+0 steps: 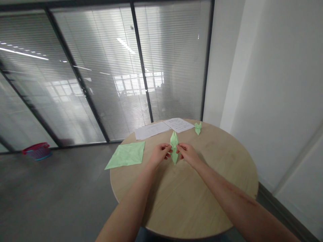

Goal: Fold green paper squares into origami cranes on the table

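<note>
A narrow, kite-shaped piece of folded green paper [174, 142] stands upright above the round wooden table [207, 188], pinched from both sides. My left hand [159, 154] grips its left edge with closed fingers. My right hand [187, 153] grips its right edge the same way. Both forearms reach in from the bottom of the view.
A flat square of green paper [126, 155] lies at the table's left edge. White printed sheets [164, 127] lie at the far side, with a small finished green paper figure [198, 127] beside them. A red and blue basket [36, 150] sits on the floor by the glass wall.
</note>
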Tool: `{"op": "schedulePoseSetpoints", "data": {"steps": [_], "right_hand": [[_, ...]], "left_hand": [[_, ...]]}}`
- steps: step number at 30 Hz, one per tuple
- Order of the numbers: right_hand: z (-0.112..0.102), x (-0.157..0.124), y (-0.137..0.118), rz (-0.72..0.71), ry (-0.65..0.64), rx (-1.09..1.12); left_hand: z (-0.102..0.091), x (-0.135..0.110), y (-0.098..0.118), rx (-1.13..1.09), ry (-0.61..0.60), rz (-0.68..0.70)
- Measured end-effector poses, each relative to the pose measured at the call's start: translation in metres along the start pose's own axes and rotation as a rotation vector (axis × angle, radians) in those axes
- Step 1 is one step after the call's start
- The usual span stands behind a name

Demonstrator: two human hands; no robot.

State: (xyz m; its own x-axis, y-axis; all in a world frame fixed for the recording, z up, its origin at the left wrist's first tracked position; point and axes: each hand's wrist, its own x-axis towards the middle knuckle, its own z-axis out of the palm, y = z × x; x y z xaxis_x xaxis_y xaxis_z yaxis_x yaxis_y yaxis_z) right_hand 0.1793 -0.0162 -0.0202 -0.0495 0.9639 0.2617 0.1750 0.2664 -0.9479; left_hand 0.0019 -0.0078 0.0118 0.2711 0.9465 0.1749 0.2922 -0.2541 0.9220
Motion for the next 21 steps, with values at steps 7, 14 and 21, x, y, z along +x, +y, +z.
{"op": "schedulePoseSetpoints", "data": {"steps": [7, 14, 21], "right_hand": [[0.0011, -0.0039, -0.0052, 0.033, 0.017, 0.068], [0.0005, -0.0025, -0.0027, 0.063, 0.001, 0.185], [0.004, -0.0035, -0.0022, 0.072, 0.042, 0.247]], "left_hand": [[0.0, -0.0035, 0.0044, -0.075, 0.024, 0.003], [0.0017, 0.0003, -0.0023, -0.16, 0.06, -0.01], [0.0024, 0.0008, -0.0015, -0.229, 0.118, -0.001]]}}
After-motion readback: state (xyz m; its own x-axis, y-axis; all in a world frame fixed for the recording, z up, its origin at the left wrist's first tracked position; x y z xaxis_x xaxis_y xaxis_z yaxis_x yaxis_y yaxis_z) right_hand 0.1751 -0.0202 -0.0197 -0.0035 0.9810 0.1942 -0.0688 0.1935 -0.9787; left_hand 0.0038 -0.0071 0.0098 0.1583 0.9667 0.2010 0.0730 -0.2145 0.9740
